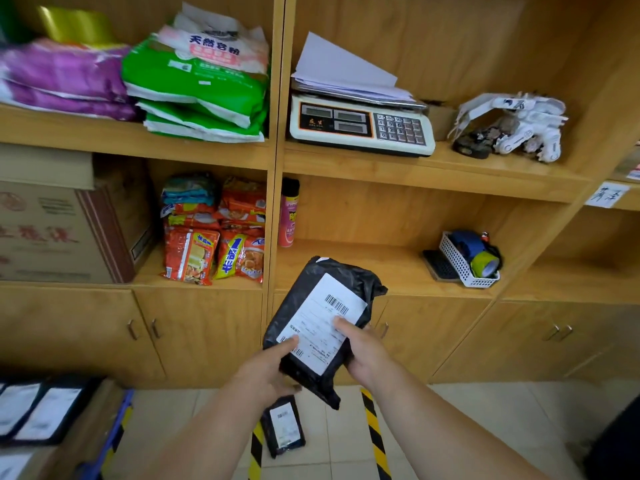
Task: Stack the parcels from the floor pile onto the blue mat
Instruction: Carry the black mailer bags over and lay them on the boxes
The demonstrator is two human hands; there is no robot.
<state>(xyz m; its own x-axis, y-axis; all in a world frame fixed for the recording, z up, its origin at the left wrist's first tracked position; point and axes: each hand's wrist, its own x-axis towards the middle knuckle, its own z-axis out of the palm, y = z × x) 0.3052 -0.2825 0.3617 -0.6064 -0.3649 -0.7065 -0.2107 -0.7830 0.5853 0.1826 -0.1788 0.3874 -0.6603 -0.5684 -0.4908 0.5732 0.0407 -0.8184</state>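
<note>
Head view, looking down and forward in a storeroom lined with wooden shelving (277, 157). At far left, low in the scene, two black parcels (38, 410) with white labels lie side by side on a brown carton (90, 420); a strip of blue edge (119, 424) shows just beside and below the carton, which may be the blue mat, though too little of it shows to be sure. Left of centre, the left hand (270, 372) grips the near left edge of a black parcel (322, 327), thumb pressed on its white shipping label (322, 323) and fingers curled beneath. Below it, a smaller black parcel (283, 426) lies on the tiled floor (467, 427) between two yellow-and-black tape strips (374, 431), label up. Right of centre, the right hand (363, 351) holds the held parcel's right edge, thumb on the label; its fingers are hidden behind the bag.

Both hands hold the parcel in the air in front of the cabinet doors, well above the floor. Its long axis runs from near left to far right, tilted away from the person, with the grip at the near end and the loose far end free. The stacked parcels lie down and to the left of the grip, so the carry appears to call for a leftward swing, and the left hand is the nearer one to that spot. On the shelves behind stand a weighing scale (360, 128) and a white basket (464, 261).
</note>
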